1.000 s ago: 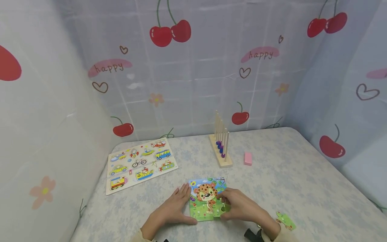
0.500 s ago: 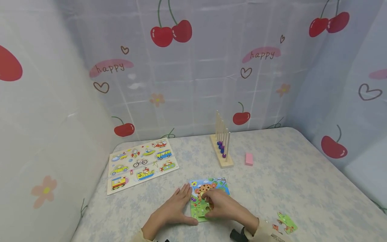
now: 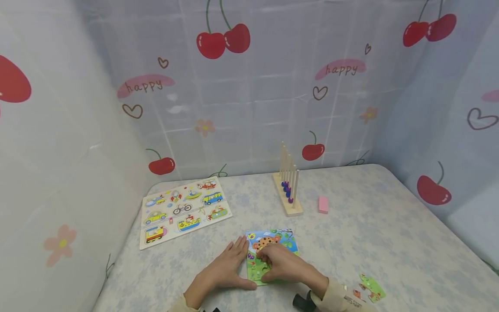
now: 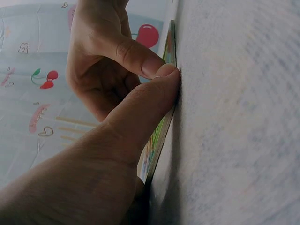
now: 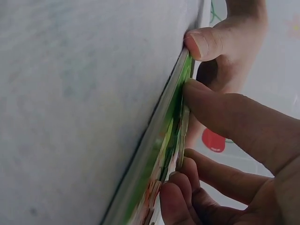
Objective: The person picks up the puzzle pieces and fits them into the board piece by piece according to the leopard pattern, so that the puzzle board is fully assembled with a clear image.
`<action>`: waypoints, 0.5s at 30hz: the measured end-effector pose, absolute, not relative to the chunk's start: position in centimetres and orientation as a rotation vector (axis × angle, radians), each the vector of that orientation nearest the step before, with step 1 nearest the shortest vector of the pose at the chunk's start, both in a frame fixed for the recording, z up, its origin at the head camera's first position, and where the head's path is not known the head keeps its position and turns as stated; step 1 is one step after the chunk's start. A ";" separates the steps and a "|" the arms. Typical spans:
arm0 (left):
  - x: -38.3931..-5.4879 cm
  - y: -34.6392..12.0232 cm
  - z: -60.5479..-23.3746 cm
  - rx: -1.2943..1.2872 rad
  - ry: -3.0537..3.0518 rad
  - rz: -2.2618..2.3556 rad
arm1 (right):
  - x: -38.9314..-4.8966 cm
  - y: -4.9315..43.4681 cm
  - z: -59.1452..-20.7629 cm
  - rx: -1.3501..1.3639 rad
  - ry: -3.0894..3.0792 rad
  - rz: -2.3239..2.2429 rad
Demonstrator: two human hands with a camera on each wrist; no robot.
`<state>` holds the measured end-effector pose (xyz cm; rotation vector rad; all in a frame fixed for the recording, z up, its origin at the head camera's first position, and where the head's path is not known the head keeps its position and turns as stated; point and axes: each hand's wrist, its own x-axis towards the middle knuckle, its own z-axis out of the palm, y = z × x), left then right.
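A square jigsaw puzzle (image 3: 289, 243) with a spotted leopard cub on a green and blue scene lies near the table's front. My left hand (image 3: 226, 268) lies spread along its left side, fingertips at the edge and thumb at the lower left corner. Over the puzzle's lower part, my right hand (image 3: 286, 264) pinches a puzzle piece (image 5: 183, 133) between thumb and curled fingers. In the right wrist view the piece sits close over the board, slightly tilted; the right hand hides most of it in the head view. Several loose puzzle pieces (image 3: 373, 289) lie beside the right sleeve.
A wooden vehicle peg puzzle (image 3: 183, 209) lies at the back left. Behind the jigsaw stands a wooden peg rack (image 3: 293, 210) with blue and purple beads, and a pink block (image 3: 323, 205) is to its right. Cherry-print curtains (image 3: 265, 108) enclose the table.
My right hand has moved left across the puzzle with the piece, from the lower right to the lower middle. More loose pieces show beside the sleeve. The left hand has stayed in place.
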<state>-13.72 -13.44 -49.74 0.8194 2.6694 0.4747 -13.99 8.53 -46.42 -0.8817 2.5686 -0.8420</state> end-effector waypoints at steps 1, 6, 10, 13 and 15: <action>-13.7 -13.4 -49.8 0.818 2.671 0.475 | -14.0 8.5 -46.4 -0.885 2.570 -0.833; -13.7 -13.4 -49.8 0.818 2.679 0.473 | -14.1 8.4 -46.4 -0.884 2.576 -0.815; -13.7 -13.4 -49.8 0.818 2.681 0.479 | -14.1 8.4 -46.4 -0.874 2.580 -0.822; -13.7 -13.4 -49.8 0.819 2.680 0.480 | -14.0 8.5 -46.4 -0.884 2.587 -0.829; -13.7 -13.5 -49.8 0.815 2.679 0.480 | -14.0 8.5 -46.4 -0.897 2.589 -0.835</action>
